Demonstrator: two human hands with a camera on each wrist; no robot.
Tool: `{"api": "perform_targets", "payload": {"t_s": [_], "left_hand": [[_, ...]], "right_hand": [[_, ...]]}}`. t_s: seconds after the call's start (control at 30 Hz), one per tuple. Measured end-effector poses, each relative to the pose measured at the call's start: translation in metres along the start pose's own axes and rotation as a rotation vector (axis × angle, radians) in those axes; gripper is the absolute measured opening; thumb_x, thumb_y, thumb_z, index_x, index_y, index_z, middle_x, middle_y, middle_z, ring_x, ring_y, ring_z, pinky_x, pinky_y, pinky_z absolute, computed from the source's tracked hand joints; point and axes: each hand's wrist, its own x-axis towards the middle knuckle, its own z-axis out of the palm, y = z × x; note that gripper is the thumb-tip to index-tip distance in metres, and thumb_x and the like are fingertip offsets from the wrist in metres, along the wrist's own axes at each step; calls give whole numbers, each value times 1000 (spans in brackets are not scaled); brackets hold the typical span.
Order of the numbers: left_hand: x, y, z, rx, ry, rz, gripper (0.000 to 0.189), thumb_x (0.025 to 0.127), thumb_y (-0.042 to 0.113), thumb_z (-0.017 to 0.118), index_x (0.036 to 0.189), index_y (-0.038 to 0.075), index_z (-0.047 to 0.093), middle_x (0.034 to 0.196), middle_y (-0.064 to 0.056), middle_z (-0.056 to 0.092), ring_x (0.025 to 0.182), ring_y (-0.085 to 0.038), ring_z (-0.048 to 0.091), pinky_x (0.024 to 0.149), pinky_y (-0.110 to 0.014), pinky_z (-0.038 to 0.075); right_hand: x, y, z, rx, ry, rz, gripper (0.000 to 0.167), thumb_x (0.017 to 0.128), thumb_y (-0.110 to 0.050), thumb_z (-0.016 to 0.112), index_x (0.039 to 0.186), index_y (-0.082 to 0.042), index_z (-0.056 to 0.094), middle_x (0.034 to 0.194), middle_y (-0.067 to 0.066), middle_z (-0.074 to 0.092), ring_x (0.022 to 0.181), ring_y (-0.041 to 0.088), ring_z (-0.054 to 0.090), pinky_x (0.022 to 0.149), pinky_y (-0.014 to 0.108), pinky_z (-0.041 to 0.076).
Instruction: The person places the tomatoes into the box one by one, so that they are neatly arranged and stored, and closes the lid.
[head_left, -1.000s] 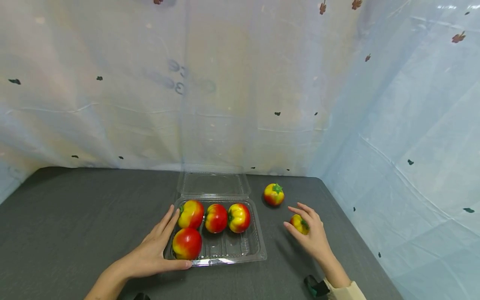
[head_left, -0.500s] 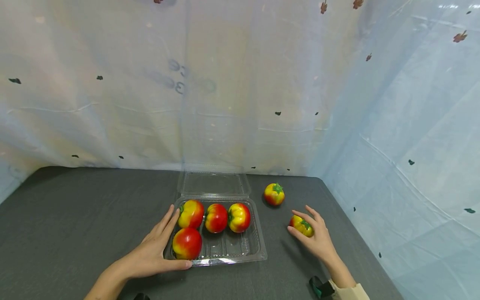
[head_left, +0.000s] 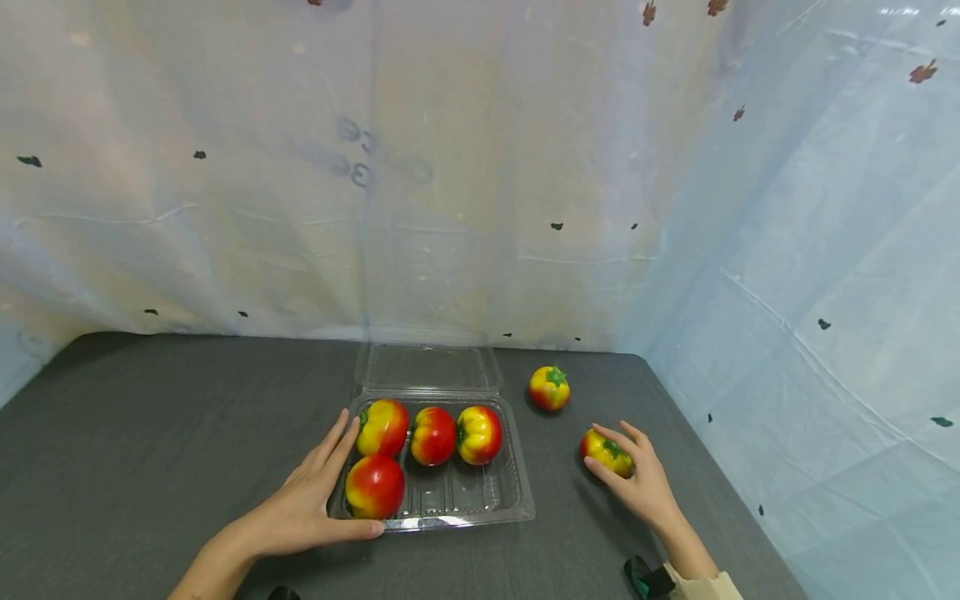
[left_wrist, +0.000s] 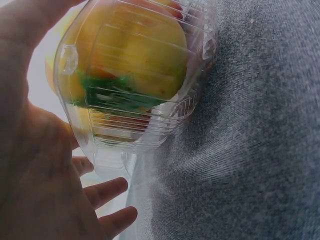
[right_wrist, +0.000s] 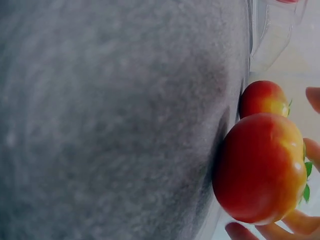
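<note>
A clear plastic clamshell box (head_left: 495,525) lies unlatched on the dark table. Inside are several red-and-yellow fruits, like the one at front left (head_left: 375,487). My left hand (head_left: 307,504) spans the box's left side, thumb along the front rim and fingers straight at the far left; in the left wrist view the hand (left_wrist: 45,145) lies beside the ribbed wall. To the right, my right hand (head_left: 633,475) is over a red-and-yellow fruit with a green leafy top (head_left: 603,450), thumb on its near side, fingers across its far side. That fruit (right_wrist: 262,170) sits on the cloth.
Another green-topped fruit (head_left: 549,389) stands behind the right hand, right of the box. The box's lid (head_left: 427,368) is folded back toward the rear. Pale plastic sheeting (head_left: 450,208) walls off the back and right side of the grey cloth-covered table (head_left: 187,433).
My right hand has shifted a little right and toward me, showing more of the fruit under it, which stays put. The left hand and the box have not moved.
</note>
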Motion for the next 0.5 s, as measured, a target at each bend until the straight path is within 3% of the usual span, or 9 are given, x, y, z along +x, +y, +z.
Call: {"api": "perform_targets", "payload": {"t_s": [0.3,0.5], "left_hand": [[0,0,0,5,5,3,119,70,57,76,156,16,4,161,-15,-5,137,-54,16,92,-81,20],[0,0,0,1,4,-1,120,70,57,76,156,17,3,161,-16,-6,137,-57,14,93,-81,18]], "right_hand": [[-3,3,-1,-15,6,-56,47,88,-19,68,133,-9,56,141,33,37,125,56,38,91,73,35],[-4,1,1,-30,-4,-62,50,88,-16,69,136,-11,55,134,28,45,120,49,46,90,68,39]]}}
